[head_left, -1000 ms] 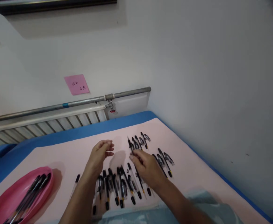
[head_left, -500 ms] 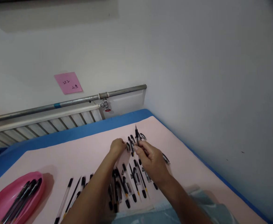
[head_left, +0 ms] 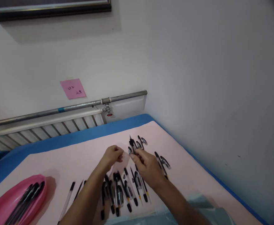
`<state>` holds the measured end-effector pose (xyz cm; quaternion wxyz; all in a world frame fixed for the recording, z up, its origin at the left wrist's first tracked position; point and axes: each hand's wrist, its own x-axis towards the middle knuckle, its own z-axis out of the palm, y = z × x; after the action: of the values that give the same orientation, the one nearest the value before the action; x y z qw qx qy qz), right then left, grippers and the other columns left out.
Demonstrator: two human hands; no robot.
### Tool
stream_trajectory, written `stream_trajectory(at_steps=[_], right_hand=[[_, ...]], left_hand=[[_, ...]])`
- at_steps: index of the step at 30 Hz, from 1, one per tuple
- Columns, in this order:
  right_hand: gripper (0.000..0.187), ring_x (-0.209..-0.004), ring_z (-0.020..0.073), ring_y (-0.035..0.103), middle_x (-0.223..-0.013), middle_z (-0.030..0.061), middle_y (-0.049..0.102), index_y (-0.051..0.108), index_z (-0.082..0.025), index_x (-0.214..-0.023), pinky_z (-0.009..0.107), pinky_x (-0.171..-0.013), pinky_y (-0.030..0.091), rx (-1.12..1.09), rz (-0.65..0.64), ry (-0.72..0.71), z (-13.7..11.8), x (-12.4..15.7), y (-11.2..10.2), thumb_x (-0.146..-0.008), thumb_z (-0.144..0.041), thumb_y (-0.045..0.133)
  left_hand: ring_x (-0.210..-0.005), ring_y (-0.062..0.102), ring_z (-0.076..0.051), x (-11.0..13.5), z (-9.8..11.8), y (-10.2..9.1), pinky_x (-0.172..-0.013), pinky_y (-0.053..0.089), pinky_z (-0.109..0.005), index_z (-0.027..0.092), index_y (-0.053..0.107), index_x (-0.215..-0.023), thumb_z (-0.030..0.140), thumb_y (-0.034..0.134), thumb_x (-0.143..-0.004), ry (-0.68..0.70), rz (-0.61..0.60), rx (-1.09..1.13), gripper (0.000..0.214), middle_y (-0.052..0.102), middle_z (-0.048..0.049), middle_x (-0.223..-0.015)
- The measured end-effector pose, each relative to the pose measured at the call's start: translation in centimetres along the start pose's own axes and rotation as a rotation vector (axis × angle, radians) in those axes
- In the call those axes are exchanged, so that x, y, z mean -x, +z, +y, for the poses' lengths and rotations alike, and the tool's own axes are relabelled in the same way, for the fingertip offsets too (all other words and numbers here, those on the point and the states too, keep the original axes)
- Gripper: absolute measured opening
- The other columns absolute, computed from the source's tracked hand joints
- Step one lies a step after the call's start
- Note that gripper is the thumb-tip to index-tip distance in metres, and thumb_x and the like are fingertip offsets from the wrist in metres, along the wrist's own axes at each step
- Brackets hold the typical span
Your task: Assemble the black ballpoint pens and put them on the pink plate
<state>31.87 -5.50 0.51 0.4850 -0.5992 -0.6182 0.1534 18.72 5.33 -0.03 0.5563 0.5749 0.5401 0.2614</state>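
Observation:
My right hand (head_left: pixel 145 165) pinches a black pen part (head_left: pixel 131 144) that points up and away over the pink sheet (head_left: pixel 64 162). My left hand (head_left: pixel 112 156) is curled shut just left of it, fingertips almost touching the right hand's; what it holds is too small to name. Below both hands lies a row of several black-and-clear pens (head_left: pixel 125 190). Beyond the hands lie several loose pen caps (head_left: pixel 141 142), and more pen caps (head_left: pixel 162 162) lie to the right.
A pink tray (head_left: pixel 1 206) with several black pens sits at the lower left. Two pens (head_left: pixel 68 200) lie loose beside my left forearm. The blue table edge (head_left: pixel 80 134) meets a radiator and pipe (head_left: pixel 64 109) at the back; a white wall stands close on the right.
My left hand came from open over the sheet to a closed pinch beside my right hand. The right hand lifted a pen part off the sheet and now holds it slightly lower.

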Motion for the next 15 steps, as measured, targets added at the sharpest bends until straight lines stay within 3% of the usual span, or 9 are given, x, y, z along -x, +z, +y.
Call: stream_trajectory(at_steps=[6, 9, 12, 15], right_hand=[[0.017, -0.06, 0.0104, 0.046, -0.063, -0.0034, 0.05, 0.044, -0.019, -0.065, 0.021, -0.056, 0.03, 0.019, -0.283, -0.092, -1.6, 2.0, 3.0, -0.082, -0.021, 0.044], [0.018, -0.06, 0.0105, 0.046, -0.062, -0.0035, 0.049, 0.043, -0.019, -0.064, 0.021, -0.055, 0.03, 0.004, -0.368, -0.092, -2.0, 2.7, 3.9, -0.081, -0.021, 0.044], [0.016, -0.061, 0.0108, 0.046, -0.062, -0.0035, 0.049, 0.044, -0.019, -0.064, 0.021, -0.055, 0.03, -0.024, -0.374, -0.087, -2.0, 2.9, 4.3, -0.081, -0.02, 0.044], [0.016, -0.06, 0.0109, 0.046, -0.062, -0.0037, 0.049, 0.045, -0.019, -0.065, 0.021, -0.055, 0.031, -0.045, -0.369, -0.084, -2.0, 2.8, 4.3, -0.081, -0.02, 0.044]], left_hand=[[-0.065, 0.059, -0.007, 5.1, -0.6, -3.8, -0.067, 0.048, -0.021, 0.016, 0.056, -0.074, 0.021, 0.048, -0.081, 0.041, 0.033, 0.546, 0.011, 0.061, -0.0008, -0.073], [-0.07, 0.061, -0.009, 6.6, -1.4, -3.9, -0.069, 0.049, -0.022, 0.016, 0.058, -0.076, 0.019, 0.053, -0.078, 0.016, 0.025, 0.765, 0.006, 0.063, -0.0018, -0.075], [-0.071, 0.062, -0.012, 7.2, -2.2, -3.6, -0.068, 0.05, -0.023, 0.014, 0.061, -0.075, 0.015, 0.061, -0.073, -0.026, -0.02, 1.006, 0.003, 0.065, -0.0032, -0.075], [-0.07, 0.062, -0.013, 7.1, -2.9, -3.5, -0.068, 0.05, -0.024, 0.014, 0.062, -0.073, 0.014, 0.067, -0.067, -0.026, -0.01, 1.057, 0.008, 0.066, -0.0036, -0.074]])
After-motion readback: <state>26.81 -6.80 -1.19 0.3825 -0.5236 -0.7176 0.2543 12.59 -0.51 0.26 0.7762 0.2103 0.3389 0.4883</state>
